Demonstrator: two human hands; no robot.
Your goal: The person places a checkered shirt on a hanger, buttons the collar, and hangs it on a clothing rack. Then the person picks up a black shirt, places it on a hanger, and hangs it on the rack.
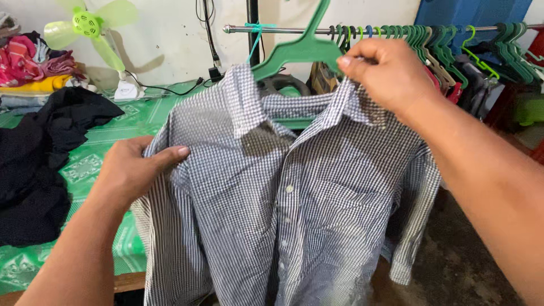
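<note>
A grey-and-white checked shirt (317,204) hangs on a green plastic hanger (300,48) in front of me. My right hand (391,73) pinches the shirt's collar and shoulder at the hanger's right arm. My left hand (133,170) grips the shirt's other shoulder at the sleeve seam, thumb on top. The shirt is unbuttoned at the collar, with several white buttons down the front.
A metal rail (283,28) behind holds several empty green hangers (430,37) and some clothes at the right. A green patterned table (90,164) on the left carries dark clothes (39,164), a folded pile (34,62) and a small green fan (90,25).
</note>
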